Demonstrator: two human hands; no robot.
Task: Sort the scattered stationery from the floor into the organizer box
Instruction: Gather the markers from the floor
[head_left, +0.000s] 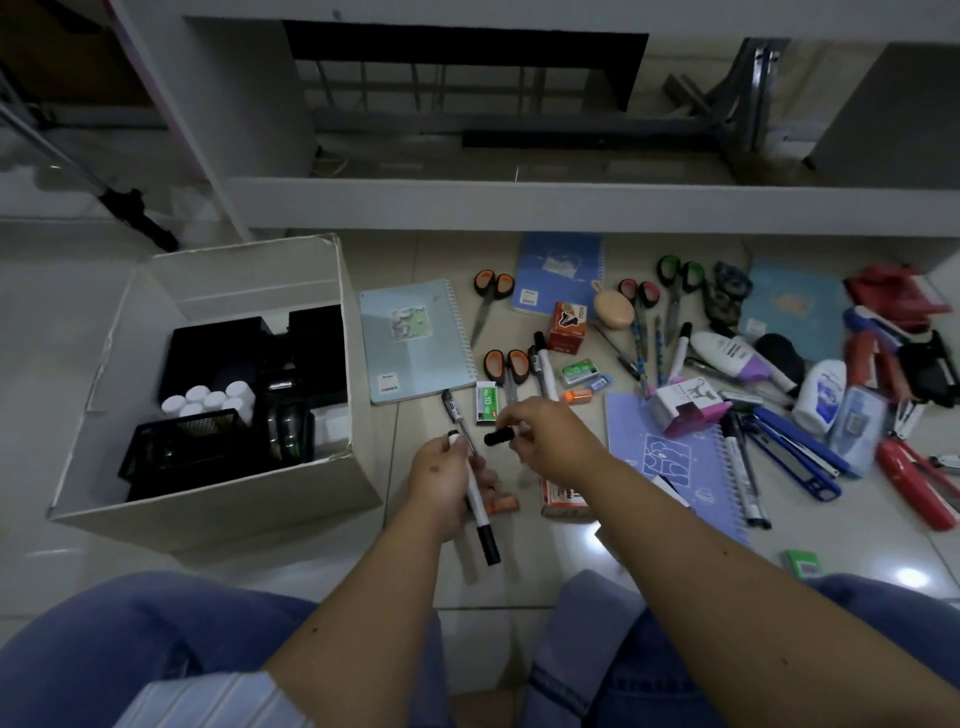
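My left hand (444, 486) grips a white marker with a black end (482, 519), held slanted above the floor. My right hand (545, 441) holds another marker (498, 436) by its black cap, just right of the left hand. The cardboard organizer box (332, 467) stands open at the left, with black trays, a mesh basket (176, 447) and several white-capped bottles (208, 400) inside. Stationery lies scattered on the tiled floor to the right: scissors (506, 366), notebooks (415, 340), staple boxes (487, 401), pens and staplers (914, 480).
A white shelf unit (519, 202) runs across the back, above the stationery. A purple spiral notebook (670, 457) lies under my right forearm. My knees in blue jeans fill the bottom of the view. A tripod leg (135, 213) stands at the back left.
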